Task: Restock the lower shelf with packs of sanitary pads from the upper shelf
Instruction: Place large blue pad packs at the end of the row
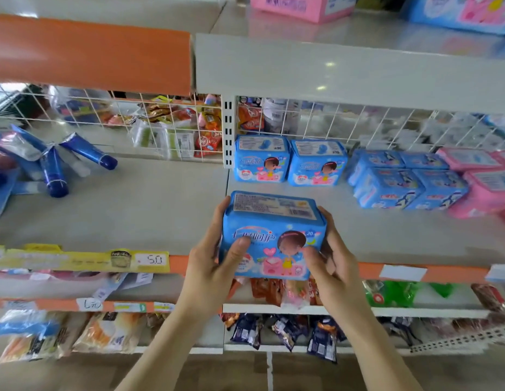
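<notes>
Head view, big to small. Lower shelf (401, 235) runs across mid frame, grey, w/ orange price strip along its front edge. Upper shelf (358, 69) crosses the top; pink and blue packs sit on it, top right. Two blue packs (289, 162) stand at the back of the lower shelf, centre; more blue and pink ones to the right.

Pack in hand (272, 235) sits centre frame, at the lower shelf's front edge, barcode face up. Left hand (214, 266) grips its left end, thumb on the front; right hand (333, 263) grips the right end, thumb on the front too. Both grips are closed round the pack.

Handling, by guess: light, soft, squashy, slick plastic wrap. Best held by the short ends, as here; hard squeeze prob. dents it. Not fragile.
</notes>
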`<state>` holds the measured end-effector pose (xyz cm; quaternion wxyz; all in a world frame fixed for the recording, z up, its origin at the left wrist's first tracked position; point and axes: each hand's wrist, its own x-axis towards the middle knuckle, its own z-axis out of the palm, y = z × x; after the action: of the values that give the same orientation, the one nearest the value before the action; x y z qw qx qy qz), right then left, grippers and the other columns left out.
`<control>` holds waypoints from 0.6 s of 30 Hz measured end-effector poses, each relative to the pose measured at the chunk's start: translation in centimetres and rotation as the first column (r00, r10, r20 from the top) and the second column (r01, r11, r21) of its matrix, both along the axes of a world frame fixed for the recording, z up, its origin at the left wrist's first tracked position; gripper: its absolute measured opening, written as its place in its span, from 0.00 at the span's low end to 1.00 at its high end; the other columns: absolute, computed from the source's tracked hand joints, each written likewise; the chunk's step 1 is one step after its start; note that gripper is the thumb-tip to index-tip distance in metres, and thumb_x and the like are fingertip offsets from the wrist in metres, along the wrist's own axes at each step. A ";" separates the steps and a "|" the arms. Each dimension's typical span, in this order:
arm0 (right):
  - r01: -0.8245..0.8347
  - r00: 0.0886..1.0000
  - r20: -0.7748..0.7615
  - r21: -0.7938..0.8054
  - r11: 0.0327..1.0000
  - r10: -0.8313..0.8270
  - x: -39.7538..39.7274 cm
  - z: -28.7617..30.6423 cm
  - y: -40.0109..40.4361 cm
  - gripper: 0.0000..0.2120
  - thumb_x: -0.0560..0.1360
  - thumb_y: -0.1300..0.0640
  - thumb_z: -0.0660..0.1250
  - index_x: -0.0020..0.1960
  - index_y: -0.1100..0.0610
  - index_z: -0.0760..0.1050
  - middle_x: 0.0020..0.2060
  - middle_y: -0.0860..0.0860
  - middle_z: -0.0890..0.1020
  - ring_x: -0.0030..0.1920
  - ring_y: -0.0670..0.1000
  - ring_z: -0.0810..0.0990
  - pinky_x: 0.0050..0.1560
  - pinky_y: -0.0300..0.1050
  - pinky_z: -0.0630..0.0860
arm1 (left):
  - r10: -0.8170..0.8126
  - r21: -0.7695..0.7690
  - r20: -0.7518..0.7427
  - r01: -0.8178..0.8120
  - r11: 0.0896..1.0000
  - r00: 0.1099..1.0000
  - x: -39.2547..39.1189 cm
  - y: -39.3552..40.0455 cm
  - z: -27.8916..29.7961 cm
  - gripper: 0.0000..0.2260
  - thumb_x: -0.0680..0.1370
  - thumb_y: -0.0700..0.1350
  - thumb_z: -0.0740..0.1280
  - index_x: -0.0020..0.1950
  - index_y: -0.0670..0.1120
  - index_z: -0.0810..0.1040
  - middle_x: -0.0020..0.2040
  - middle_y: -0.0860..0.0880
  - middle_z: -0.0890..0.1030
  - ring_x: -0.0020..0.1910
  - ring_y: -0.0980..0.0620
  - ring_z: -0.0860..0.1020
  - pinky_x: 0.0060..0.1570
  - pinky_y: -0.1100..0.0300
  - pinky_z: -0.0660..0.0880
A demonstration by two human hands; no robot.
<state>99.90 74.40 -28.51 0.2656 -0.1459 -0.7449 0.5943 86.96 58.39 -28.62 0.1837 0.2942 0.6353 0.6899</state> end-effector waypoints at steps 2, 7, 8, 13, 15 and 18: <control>-0.015 1.000 -0.012 0.001 1.000 0.015 -0.4 -0.3 0.3 0.28 0.80 0.62 0.60 0.79 0.53 0.57 0.63 0.44 0.80 0.65 0.48 0.79 0.59 0.38 0.77 | 0.000 -0.021 0.010 0.000 1.000 1.000 -0.5 0.3 -0.6 0.26 0.81 0.50 0.67 0.76 0.63 0.61 0.60 0.55 0.83 0.57 0.49 0.83 0.53 0.49 0.82; -0.009 1.000 0.015 -0.018 1.000 0.009 -1.7 -0.4 1.7 0.28 0.78 0.58 0.62 0.76 0.48 0.60 0.59 0.37 0.82 0.62 0.43 0.80 0.56 0.34 0.77 | -0.021 -0.074 0.012 0.022 0.997 1.000 -2.2 1.3 -1.0 0.29 0.80 0.49 0.66 0.79 0.55 0.60 0.62 0.49 0.82 0.58 0.44 0.83 0.51 0.44 0.82; -0.009 1.000 0.021 -0.023 1.000 0.009 -2.0 -0.4 2.1 0.27 0.78 0.57 0.62 0.75 0.46 0.61 0.58 0.35 0.82 0.61 0.41 0.80 0.55 0.33 0.77 | -0.019 -0.074 0.026 0.021 0.997 0.999 -2.6 1.7 -0.9 0.28 0.80 0.48 0.66 0.79 0.54 0.61 0.60 0.50 0.83 0.57 0.45 0.84 0.49 0.46 0.83; -0.029 0.999 0.021 -0.075 0.997 0.031 -2.8 -0.7 4.6 0.22 0.80 0.50 0.61 0.73 0.42 0.64 0.64 0.35 0.79 0.67 0.40 0.75 0.64 0.40 0.75 | 0.033 -0.032 0.207 -0.027 0.999 0.978 -4.2 4.3 0.6 0.18 0.80 0.39 0.66 0.67 0.56 0.74 0.52 0.50 0.87 0.48 0.49 0.86 0.44 0.55 0.83; -0.045 0.999 0.017 -0.069 0.997 0.046 -2.7 -1.3 5.8 0.21 0.81 0.52 0.61 0.72 0.37 0.66 0.71 0.39 0.74 0.73 0.46 0.71 0.73 0.55 0.68 | 0.060 -0.018 0.325 -0.058 0.998 0.944 -5.0 5.1 0.7 0.15 0.80 0.40 0.67 0.61 0.57 0.76 0.48 0.49 0.87 0.44 0.50 0.86 0.41 0.56 0.83; -0.104 0.991 0.102 0.159 0.982 0.088 -2.5 -1.6 7.2 0.39 0.79 0.73 0.57 0.76 0.34 0.59 0.77 0.42 0.65 0.76 0.46 0.65 0.76 0.53 0.63 | 0.112 -0.058 0.437 -0.097 0.994 0.892 -5.9 5.7 0.9 0.16 0.79 0.44 0.70 0.64 0.59 0.75 0.44 0.52 0.87 0.41 0.51 0.86 0.36 0.56 0.83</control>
<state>97.41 81.61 -30.09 0.2121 -0.1154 -0.8093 0.5354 81.02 64.13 -27.72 0.2900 0.0931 0.6040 0.7364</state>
